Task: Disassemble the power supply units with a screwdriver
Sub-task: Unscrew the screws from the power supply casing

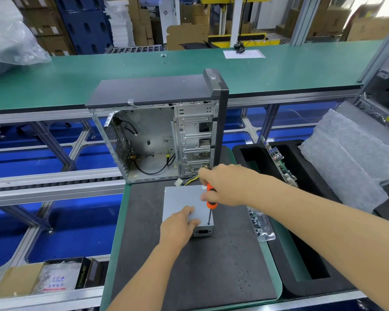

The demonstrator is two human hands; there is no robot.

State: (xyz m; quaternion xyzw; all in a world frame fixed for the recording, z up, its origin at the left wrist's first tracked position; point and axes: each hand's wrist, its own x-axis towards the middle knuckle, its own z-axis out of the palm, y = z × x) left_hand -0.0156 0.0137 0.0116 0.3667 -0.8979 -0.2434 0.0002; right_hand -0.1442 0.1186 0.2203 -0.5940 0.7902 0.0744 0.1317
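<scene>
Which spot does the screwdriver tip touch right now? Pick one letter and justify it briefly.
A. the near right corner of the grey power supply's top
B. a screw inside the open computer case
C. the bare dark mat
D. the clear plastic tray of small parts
A: the right hand holds the orange-handled screwdriver upright, its tip planted on the near right corner of the grey power supply, which the left hand steadies.

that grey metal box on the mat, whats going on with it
A person is taking apart a power supply unit on the dark mat. The left hand presses on its top, while the right hand grips an orange screwdriver, tip at the near right corner. An opened computer case stands behind.
</scene>
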